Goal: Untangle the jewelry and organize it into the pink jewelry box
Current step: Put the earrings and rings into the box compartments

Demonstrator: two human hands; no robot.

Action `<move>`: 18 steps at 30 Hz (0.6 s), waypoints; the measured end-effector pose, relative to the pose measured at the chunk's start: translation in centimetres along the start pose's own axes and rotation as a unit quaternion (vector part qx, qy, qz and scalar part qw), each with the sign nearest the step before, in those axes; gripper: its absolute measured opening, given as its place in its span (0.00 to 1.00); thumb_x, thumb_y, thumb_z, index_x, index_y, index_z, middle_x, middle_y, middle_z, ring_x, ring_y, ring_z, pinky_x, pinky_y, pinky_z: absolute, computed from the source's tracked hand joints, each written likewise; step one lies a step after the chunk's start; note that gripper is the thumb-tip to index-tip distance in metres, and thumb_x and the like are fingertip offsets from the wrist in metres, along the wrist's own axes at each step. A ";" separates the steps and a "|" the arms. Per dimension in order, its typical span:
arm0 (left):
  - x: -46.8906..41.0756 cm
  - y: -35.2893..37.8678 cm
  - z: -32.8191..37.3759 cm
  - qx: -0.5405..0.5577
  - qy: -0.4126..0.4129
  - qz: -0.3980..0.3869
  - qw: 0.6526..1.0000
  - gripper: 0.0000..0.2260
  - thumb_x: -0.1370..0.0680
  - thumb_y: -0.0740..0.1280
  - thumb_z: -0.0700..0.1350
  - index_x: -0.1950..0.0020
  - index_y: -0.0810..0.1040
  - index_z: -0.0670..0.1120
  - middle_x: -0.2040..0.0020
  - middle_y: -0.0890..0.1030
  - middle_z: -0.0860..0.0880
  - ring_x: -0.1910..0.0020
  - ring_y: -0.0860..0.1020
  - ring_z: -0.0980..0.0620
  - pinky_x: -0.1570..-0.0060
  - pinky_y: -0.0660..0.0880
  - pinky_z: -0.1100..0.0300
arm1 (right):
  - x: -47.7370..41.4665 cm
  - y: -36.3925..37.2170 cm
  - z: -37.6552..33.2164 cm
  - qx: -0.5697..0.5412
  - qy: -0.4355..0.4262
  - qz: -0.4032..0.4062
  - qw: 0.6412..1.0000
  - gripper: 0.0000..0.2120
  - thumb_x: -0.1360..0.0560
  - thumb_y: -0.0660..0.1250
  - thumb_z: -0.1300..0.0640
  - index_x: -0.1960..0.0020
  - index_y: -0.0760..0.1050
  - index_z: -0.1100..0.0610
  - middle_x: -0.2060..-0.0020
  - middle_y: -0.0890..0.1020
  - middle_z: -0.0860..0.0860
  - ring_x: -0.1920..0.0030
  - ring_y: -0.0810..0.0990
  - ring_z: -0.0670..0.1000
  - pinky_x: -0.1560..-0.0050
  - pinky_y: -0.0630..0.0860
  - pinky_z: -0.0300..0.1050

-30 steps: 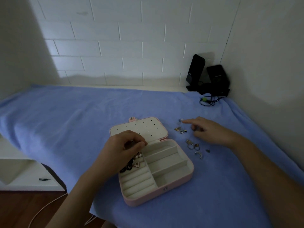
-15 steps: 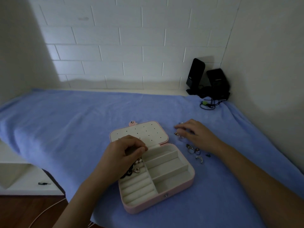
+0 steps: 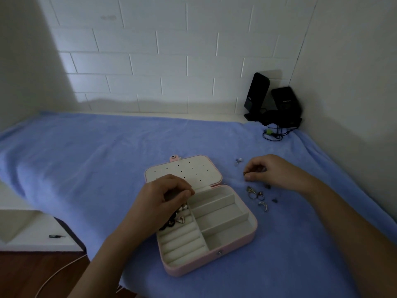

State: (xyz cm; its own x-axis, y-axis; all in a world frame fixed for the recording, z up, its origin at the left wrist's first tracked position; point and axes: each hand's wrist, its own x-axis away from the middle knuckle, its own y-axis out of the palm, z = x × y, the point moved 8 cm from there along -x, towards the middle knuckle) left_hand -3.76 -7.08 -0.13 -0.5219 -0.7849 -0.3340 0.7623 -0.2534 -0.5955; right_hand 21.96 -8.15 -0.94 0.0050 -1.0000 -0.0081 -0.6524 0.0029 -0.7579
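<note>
Since the earlier view the right hand (image 3: 265, 172) has changed from lying flat over the loose pieces to a curled pose, right of centre. Its thumb and forefinger pinch a small dark piece (image 3: 245, 174) just above the blue cloth (image 3: 86, 160) covering the tabletop. The left hand (image 3: 163, 200) has kept its place at the upper-left corner of the pink jewelry box (image 3: 214, 262), which lies open at centre frame with its perforated lid (image 3: 189, 168) folded flat behind it. The left fingers are curled, thumb and forefinger tips pressed together, apparently pinching a strand of the tangled jewelry (image 3: 180, 219), which sits in the upper-left compartment. Progress is judged early. The ring rolls and the three right-hand compartments hold nothing, and the tangle appears unresolved. Several rings (image 3: 255, 193) lie on the cloth just right of the box, and a few small beads (image 3: 238, 160) lie further up the frame.
</note>
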 end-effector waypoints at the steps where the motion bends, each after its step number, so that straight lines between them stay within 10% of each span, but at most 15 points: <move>1: 0.0 0.0 0.0 0.001 0.001 0.000 1.000 0.06 0.25 0.68 0.42 0.56 0.83 0.52 0.52 0.80 0.63 0.52 0.78 0.62 0.53 0.72 0.73 | 0.0 -0.3 0.2 0.005 0.000 0.010 1.000 0.03 0.27 0.70 0.59 0.59 0.79 0.53 0.64 0.83 0.48 0.66 0.79 0.42 0.62 0.75 0.38; 12: -0.1 0.1 -0.4 0.007 0.002 0.000 1.000 0.04 0.26 0.68 0.48 0.57 0.82 0.54 0.53 0.80 0.62 0.53 0.79 0.61 0.53 0.74 0.67 | 1.8 -0.9 1.1 0.037 0.014 -0.102 0.994 0.15 0.29 0.70 0.68 0.55 0.82 0.48 0.56 0.85 0.45 0.55 0.82 0.42 0.50 0.77 0.36; 18: -0.1 0.1 -0.3 0.002 0.002 0.001 1.000 0.05 0.24 0.68 0.44 0.57 0.82 0.53 0.54 0.80 0.62 0.53 0.79 0.60 0.53 0.74 0.68 | 1.7 -0.2 -0.7 0.033 -0.001 -0.060 0.998 0.04 0.31 0.75 0.55 0.57 0.83 0.48 0.57 0.84 0.45 0.56 0.81 0.41 0.49 0.77 0.40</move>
State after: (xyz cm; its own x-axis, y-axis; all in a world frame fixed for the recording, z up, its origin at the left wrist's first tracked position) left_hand -3.78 -6.89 -0.36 -0.5223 -0.7829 -0.3380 0.7648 -0.2547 -0.5918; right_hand 21.57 -9.83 -0.39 0.0823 -0.9930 0.0846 -0.5960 -0.1171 -0.7944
